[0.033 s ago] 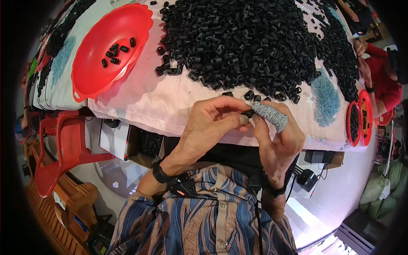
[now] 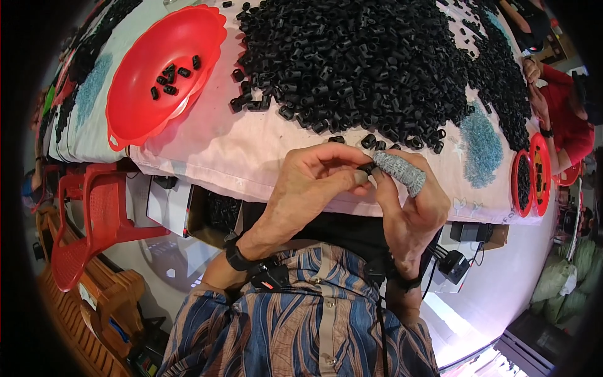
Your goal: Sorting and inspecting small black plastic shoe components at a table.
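Near the table's front edge, my two hands meet around a small black plastic piece [image 2: 367, 168]. The thumb and fingers of my left hand [image 2: 303, 183] pinch it from the left. My right hand [image 2: 414, 204] closes on it from the right, with the thumb and a finger wrapped in a grey speckled covering [image 2: 401, 171]. The fingertips hide most of the piece. Just beyond my hands lies a big heap of similar short, hollow black pieces [image 2: 352, 63], a few of them loose along its near edge.
A red scalloped bowl [image 2: 135, 116] with several black pieces stands at the left on the pink cloth [image 2: 188, 144]. A red chair [image 2: 88, 220] is left of me. At the right, a person in red [image 2: 568, 113] sits beyond two red baskets [image 2: 539, 173].
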The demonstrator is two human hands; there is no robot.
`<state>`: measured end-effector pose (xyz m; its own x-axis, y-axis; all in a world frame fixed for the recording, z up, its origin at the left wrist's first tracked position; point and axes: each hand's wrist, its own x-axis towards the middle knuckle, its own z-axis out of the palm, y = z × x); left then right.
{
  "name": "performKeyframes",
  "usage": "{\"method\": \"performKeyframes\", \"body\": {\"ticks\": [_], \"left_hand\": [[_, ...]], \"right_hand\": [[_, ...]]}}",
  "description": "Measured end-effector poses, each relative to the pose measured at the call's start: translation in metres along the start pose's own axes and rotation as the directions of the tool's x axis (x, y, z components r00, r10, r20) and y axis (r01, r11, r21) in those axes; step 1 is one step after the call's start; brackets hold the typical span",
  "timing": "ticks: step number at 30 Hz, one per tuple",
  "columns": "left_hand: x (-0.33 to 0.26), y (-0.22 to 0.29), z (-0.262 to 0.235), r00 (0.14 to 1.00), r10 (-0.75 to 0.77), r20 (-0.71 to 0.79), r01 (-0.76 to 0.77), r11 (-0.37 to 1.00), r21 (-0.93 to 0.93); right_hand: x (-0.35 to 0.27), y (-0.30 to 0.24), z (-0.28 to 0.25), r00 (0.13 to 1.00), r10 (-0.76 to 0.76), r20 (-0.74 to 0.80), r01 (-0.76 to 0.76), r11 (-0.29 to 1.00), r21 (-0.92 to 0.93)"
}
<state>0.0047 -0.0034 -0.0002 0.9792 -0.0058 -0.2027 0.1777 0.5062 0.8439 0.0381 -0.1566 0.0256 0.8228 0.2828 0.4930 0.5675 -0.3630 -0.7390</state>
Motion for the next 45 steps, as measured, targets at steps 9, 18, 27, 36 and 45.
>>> {"method": "performKeyframes", "body": {"ticks": [9,18,27,36,45], "left_hand": [[-0.001,0.006,0.003,0.999,-0.029,0.017,0.028,0.999,0.026],[-0.004,0.005,0.003,1.000,-0.030,0.006,0.030,1.000,0.005],[-0.003,0.003,0.003,1.000,-0.027,0.014,0.026,0.999,0.035],[-0.003,-0.001,0.007,0.999,0.032,-0.015,-0.031,0.998,0.059],[-0.002,-0.008,0.009,0.993,0.117,-0.009,-0.116,0.990,0.081]], "right_hand": [[-0.013,0.008,0.017,0.958,0.238,-0.159,-0.171,0.921,0.349],[-0.017,0.011,0.008,0.955,0.289,-0.063,-0.262,0.927,0.269],[-0.016,0.010,0.009,0.926,0.373,-0.050,-0.332,0.872,0.361],[-0.018,0.014,0.008,0.933,0.350,-0.085,-0.307,0.897,0.320],[-0.021,0.020,0.005,0.941,0.331,-0.077,-0.295,0.908,0.296]]}}
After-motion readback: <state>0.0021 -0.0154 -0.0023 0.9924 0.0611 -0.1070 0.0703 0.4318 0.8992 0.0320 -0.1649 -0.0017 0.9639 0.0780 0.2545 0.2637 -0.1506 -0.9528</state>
